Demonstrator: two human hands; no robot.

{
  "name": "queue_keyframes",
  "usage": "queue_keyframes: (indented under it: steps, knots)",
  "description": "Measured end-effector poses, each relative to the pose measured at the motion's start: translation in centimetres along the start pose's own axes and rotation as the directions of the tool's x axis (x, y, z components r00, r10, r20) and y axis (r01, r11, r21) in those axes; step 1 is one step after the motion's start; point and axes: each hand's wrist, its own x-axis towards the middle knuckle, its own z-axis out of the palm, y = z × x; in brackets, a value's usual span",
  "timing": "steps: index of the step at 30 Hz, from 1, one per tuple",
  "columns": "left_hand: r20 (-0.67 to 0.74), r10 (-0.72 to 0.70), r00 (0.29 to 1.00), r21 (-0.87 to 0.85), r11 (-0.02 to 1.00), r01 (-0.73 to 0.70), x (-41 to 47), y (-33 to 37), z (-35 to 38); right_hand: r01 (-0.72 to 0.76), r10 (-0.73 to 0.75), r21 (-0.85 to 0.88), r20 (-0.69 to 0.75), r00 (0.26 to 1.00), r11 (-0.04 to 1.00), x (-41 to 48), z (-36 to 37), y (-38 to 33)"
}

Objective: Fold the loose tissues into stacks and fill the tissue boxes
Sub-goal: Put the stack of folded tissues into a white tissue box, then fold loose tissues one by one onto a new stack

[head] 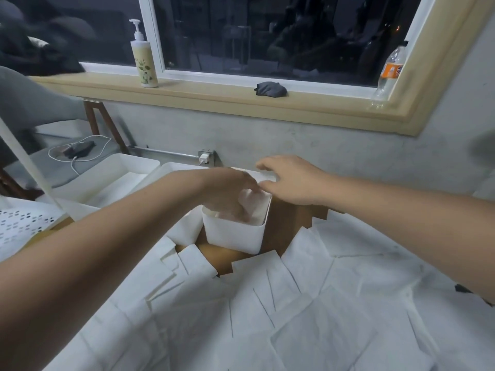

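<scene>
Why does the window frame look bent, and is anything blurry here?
Head view: the wide-angle lens bows the window frame; the light is dim and cool, and the dark glass shows reflections; the left hand reaching into the white box is smeared by motion blur, while the right hand looks sharper.

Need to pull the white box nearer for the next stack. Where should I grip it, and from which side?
Grip the right wall's rim, coming from the right. The white box stands upright and open-topped, with bare table on that side. The left hand reaches into it from the left, where tissues crowd the wall.
</scene>
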Motion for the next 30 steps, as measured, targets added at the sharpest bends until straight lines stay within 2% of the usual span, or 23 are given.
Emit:
queue_keyframes:
  steps: [3,5,10,15,18,22,27,30]
  knots:
    - [0.143,-0.087,0.986,0.008,0.996,0.087,1.2,0.1,0.6,-0.003,0.002,0.012,0.055,0.999,1.000,-0.8,0.4,0.4]
    - [0.187,-0.096,0.978,0.062,0.994,0.086,1.8,0.3,1.1,-0.008,0.008,0.006,0.065,0.998,1.000,-1.0,0.7,0.6]
    - [0.212,-0.029,0.977,0.206,0.979,-0.015,2.2,0.3,1.3,-0.016,0.013,0.034,0.076,0.997,0.999,-1.2,1.7,1.0]
    - [0.191,-0.016,0.981,0.184,0.983,-0.020,2.2,0.2,1.7,-0.025,0.018,0.097,0.073,0.997,0.995,-2.0,2.3,1.2]
    - [0.091,-0.029,0.995,0.080,0.997,0.022,1.3,-0.3,1.7,-0.016,0.010,0.129,0.054,0.998,0.992,-3.6,2.1,1.1]
    - [-0.180,-0.063,0.982,-0.098,0.994,0.046,-0.8,-0.4,1.8,0.001,0.000,0.191,-0.007,1.000,0.982,-6.9,2.0,1.4]
    - [-0.341,-0.014,0.940,-0.242,0.967,-0.073,-4.5,2.2,2.1,-0.011,0.027,0.245,-0.063,0.998,0.970,-13.7,1.1,1.2]
    - [-0.393,0.050,0.918,-0.208,0.968,-0.142,-7.3,5.5,2.5,-0.017,0.039,0.210,-0.104,0.994,0.978,-18.3,1.2,1.1]
